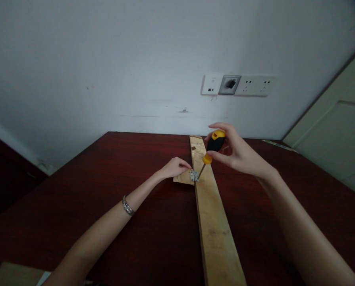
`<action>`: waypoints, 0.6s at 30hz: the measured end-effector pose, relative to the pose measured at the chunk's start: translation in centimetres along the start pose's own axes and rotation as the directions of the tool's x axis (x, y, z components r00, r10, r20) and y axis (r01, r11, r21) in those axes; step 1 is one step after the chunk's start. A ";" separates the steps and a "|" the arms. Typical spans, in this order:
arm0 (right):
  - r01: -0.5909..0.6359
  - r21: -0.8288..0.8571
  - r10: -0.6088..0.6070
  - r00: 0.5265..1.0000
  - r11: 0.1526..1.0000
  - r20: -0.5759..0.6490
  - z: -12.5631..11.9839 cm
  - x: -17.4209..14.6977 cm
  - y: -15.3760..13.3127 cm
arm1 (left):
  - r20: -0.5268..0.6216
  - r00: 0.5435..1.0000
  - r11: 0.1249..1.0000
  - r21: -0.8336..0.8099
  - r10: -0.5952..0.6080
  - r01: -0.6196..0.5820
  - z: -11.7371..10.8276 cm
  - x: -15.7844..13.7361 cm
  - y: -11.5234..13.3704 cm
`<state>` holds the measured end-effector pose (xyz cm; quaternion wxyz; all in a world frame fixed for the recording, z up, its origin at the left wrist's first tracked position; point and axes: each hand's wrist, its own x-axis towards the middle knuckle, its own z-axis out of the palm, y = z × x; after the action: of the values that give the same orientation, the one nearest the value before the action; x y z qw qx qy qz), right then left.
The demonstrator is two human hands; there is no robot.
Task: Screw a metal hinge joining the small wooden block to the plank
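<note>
My right hand (229, 149) grips a yellow-and-black screwdriver (215, 142) by its handle. The tool is tilted, and its tip meets the right leaf of a small metal hinge (194, 176). That hinge bridges a long wooden plank (216, 222) and a small wooden piece (182, 178) on the plank's left side. With fingers curled together, my left hand (176, 167) holds the small piece at its far edge, close to the hinge. Whether a screw sits under the tip is too small to make out. A metal bracelet (127, 205) circles my left wrist.
The dark red tabletop (141, 238) runs back to a white wall (106, 59). Wall sockets (239, 85) are set above the table, one with a black plug. A thin strip (280, 145) lies at the back right, beside a pale door (338, 115).
</note>
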<state>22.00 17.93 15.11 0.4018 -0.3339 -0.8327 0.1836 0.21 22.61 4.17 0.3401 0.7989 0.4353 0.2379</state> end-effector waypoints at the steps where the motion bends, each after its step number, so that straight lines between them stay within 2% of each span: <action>1: 0.021 -0.030 -0.021 1.000 0.999 0.022 0.0 0.0 0.0 | -0.001 1.000 1.000 -0.004 0.001 -0.001 0.0 0.0 -0.1; 4: 0.050 -0.048 -0.047 0.996 0.998 0.071 -0.4 0.1 -0.2 | -0.003 1.000 1.000 -0.012 0.008 -0.008 0.1 0.1 -0.4; 11: 0.049 0.055 -0.049 0.999 0.997 0.011 -0.9 0.2 -0.7 | -0.002 1.000 1.000 -0.019 -0.003 0.003 0.1 0.2 -0.5; 15: 0.058 0.138 -0.048 0.996 0.989 -0.075 -0.5 0.2 -0.6 | 0.002 1.000 0.999 -0.032 0.009 -0.009 0.2 0.2 -0.7; 18: 0.060 0.101 -0.044 0.987 0.993 -0.156 -0.2 0.2 -0.3 | 0.008 1.000 0.999 -0.045 0.014 -0.014 0.2 0.3 -0.8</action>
<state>21.92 17.90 15.53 0.4863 -0.3034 -0.7970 0.1903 0.04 23.08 3.50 0.3581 0.7951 0.4227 0.2468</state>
